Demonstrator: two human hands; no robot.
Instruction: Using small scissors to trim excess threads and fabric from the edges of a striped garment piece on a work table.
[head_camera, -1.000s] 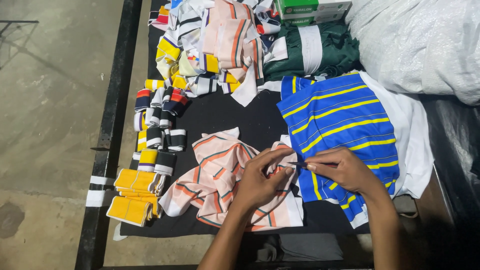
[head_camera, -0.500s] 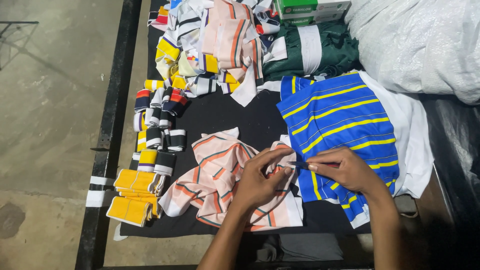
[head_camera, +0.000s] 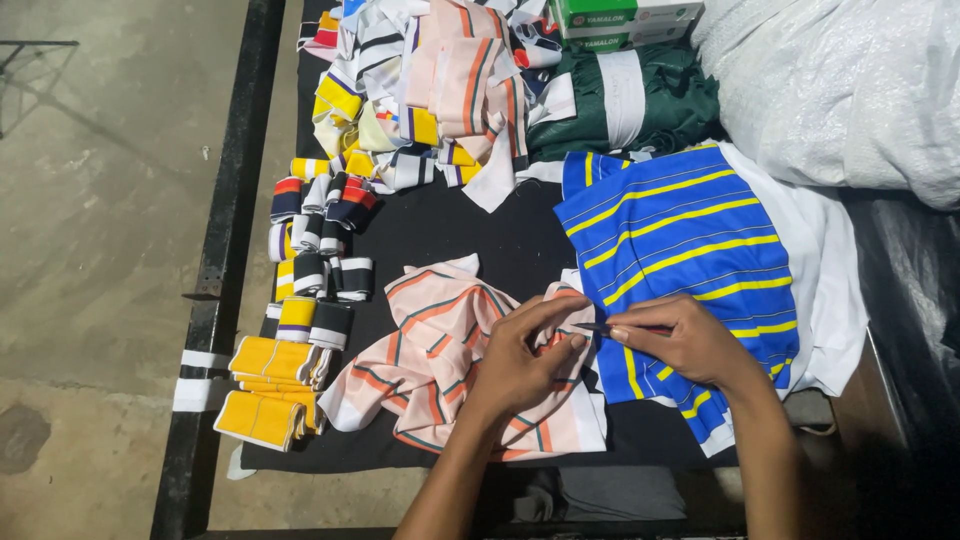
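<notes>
left hand (head_camera: 525, 365) still pinching peach striped fabric (head_camera: 440, 355) at table's near edge, right hand (head_camera: 685, 340) gripping thin dark tool (head_camera: 600, 327) at same spot, barely shifted, blue-yellow striped fabric (head_camera: 680, 240) under right hand, folded cuff stacks (head_camera: 300, 300) left, unchanged

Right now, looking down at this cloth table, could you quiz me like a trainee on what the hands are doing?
1. True or false: the left hand rests on the peach striped fabric.
2. What does the right hand pinch: A) a thin dark tool, B) a yellow band, C) a green box?
3. Which cloth lies under the right hand?

Key: 1 true. 2 A. 3 the blue fabric with yellow stripes.
</notes>
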